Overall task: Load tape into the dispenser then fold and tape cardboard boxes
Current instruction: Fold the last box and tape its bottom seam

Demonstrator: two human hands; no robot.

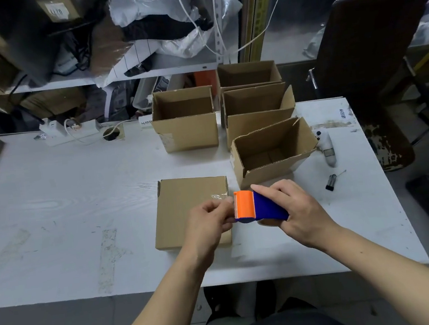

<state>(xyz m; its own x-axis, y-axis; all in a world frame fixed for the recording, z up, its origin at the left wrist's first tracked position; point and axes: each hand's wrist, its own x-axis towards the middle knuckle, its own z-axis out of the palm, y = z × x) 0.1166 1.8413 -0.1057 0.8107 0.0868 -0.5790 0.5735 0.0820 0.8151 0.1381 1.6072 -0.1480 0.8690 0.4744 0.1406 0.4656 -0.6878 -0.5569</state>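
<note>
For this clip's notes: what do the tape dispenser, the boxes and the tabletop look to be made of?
Tape dispenser: moulded plastic by the look, matte orange front and blue body, solid uniform colour.
Open box nearest the dispenser: brown corrugated cardboard; fluting shows along its cut edges.
Flat box: the same matte brown board.
Table: white with a faint wood-grain print, probably laminate, scuffed.
</note>
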